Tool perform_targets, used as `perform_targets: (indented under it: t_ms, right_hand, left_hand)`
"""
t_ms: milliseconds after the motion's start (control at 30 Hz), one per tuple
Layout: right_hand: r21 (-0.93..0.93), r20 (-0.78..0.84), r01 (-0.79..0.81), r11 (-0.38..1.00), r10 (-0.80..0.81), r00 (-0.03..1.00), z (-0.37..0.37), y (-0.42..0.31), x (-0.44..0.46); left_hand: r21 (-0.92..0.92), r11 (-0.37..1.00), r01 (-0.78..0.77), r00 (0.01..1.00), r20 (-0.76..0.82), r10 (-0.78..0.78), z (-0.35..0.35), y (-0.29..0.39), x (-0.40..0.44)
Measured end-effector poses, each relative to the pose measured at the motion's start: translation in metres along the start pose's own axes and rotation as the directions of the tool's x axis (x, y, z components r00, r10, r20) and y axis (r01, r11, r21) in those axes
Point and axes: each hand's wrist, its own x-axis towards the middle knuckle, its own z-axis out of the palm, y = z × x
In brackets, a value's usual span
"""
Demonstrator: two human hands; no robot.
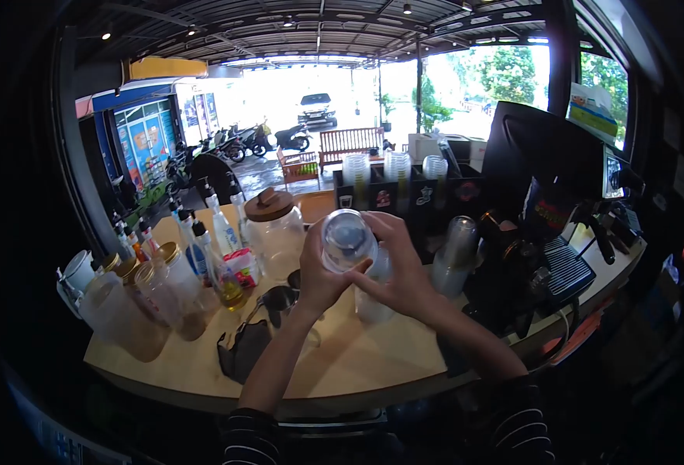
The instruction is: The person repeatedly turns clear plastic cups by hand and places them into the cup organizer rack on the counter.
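Observation:
Both hands hold a clear plastic cup above the middle of the counter. My left hand wraps round its left side, and my right hand grips it from the right, with fingers behind the rim. Below my right hand, a translucent container stands on the counter, partly hidden. To the left is a large glass jar with a wooden lid. Sunglasses and a dark cloth-like item lie near my left forearm.
Pump bottles and several jars crowd the left side of the wooden counter. A black holder with stacked cups stands behind. Upturned cups and a dark coffee machine are on the right.

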Motion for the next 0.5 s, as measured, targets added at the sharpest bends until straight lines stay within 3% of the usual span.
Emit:
perform_targets:
  t_ms: [33, 200, 333, 500]
  right_hand:
    - [-0.122, 0.042, -0.002, 0.993, 0.007, 0.999, -0.003, 0.005, 0.005]
    - [-0.179, 0.060, -0.077, 0.981, 0.089, 0.994, -0.019, 0.045, 0.039]
    - [-0.178, -0.104, -0.062, 0.982, 0.044, 0.994, -0.024, 0.101, 0.091]
    - [-0.135, -0.120, -0.102, 0.986, 0.085, 0.989, 0.000, 0.165, 0.149]
  left_hand:
    - [0.097, 0.994, -0.055, 0.998, 0.018, 0.053, 0.007, -0.003, 0.005]
    - [0.216, 0.962, -0.170, 0.985, 0.077, 0.157, 0.025, -0.012, 0.044]
    - [0.386, 0.920, -0.068, 0.998, 0.030, 0.061, 0.022, -0.046, 0.074]
    - [0.585, 0.810, -0.044, 0.976, 0.198, -0.090, 0.018, -0.114, 0.089]
